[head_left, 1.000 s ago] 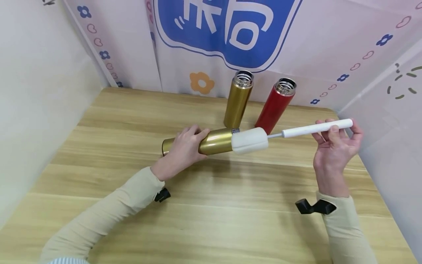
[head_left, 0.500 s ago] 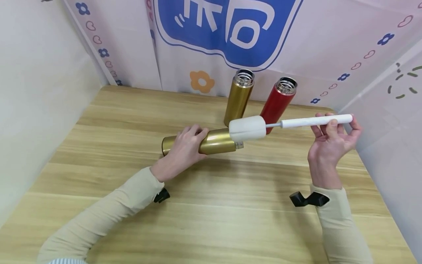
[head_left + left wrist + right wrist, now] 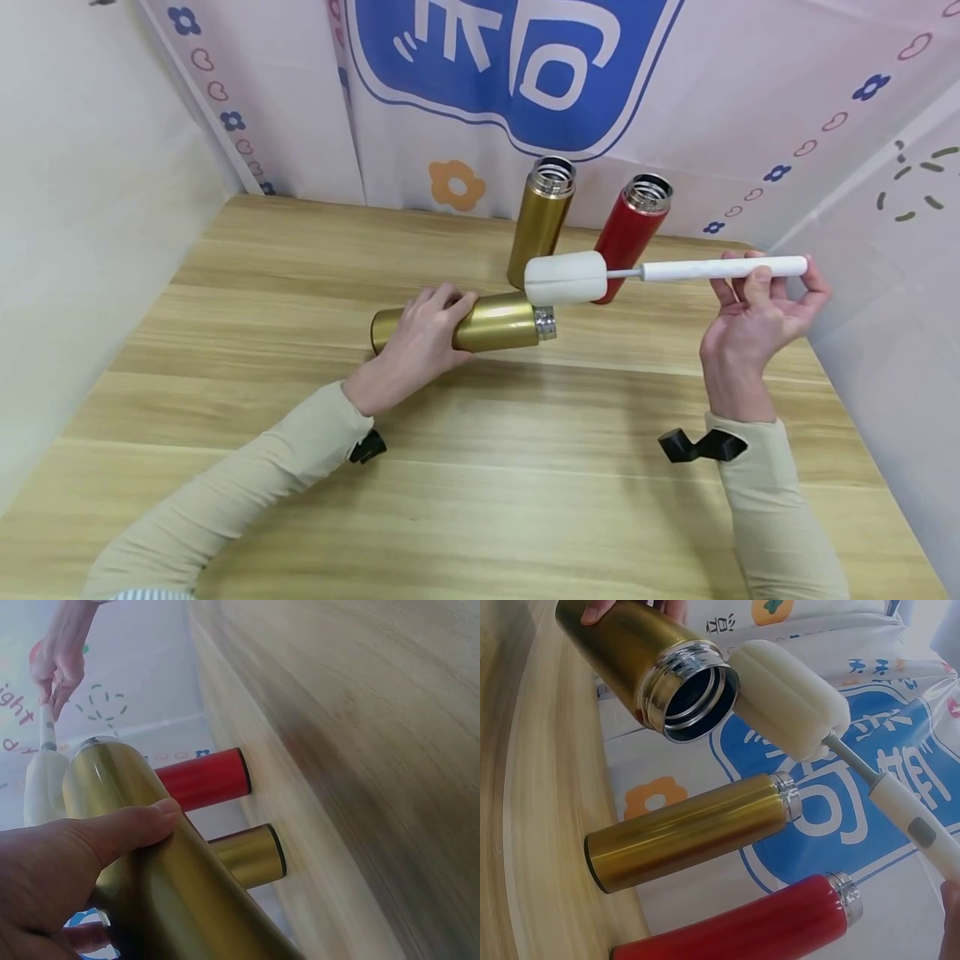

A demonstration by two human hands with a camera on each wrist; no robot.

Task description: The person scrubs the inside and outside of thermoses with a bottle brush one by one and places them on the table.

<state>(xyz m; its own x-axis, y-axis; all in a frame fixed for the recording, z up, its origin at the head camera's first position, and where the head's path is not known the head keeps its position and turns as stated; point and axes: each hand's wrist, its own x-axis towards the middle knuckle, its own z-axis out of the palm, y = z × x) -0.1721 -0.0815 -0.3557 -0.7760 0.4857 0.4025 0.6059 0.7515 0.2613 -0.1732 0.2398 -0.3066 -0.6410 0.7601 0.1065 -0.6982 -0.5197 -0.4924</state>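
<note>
My left hand (image 3: 420, 342) grips a gold thermos flask (image 3: 498, 323) around its body and holds it sideways, its open steel mouth (image 3: 694, 697) facing right. With fingers and thumb, my right hand (image 3: 750, 321) pinches the white handle (image 3: 720, 267) of a bottle brush. The brush's white sponge head (image 3: 566, 277) is outside the flask, just behind and above its neck in the head view. In the right wrist view the sponge overlaps the edge of the rim. Part of the flask's body is hidden under my left fingers.
A second gold flask (image 3: 538, 229) and a red flask (image 3: 633, 225) stand upright without lids at the back of the wooden table (image 3: 487, 500). Behind them hangs a printed sheet (image 3: 675, 100); a white wall (image 3: 82, 208) borders the left side.
The sponge head has moved up and back from in front of the flask's mouth, uncovering the steel neck. My right hand rose slightly with the brush; my left hand stays nearly still.
</note>
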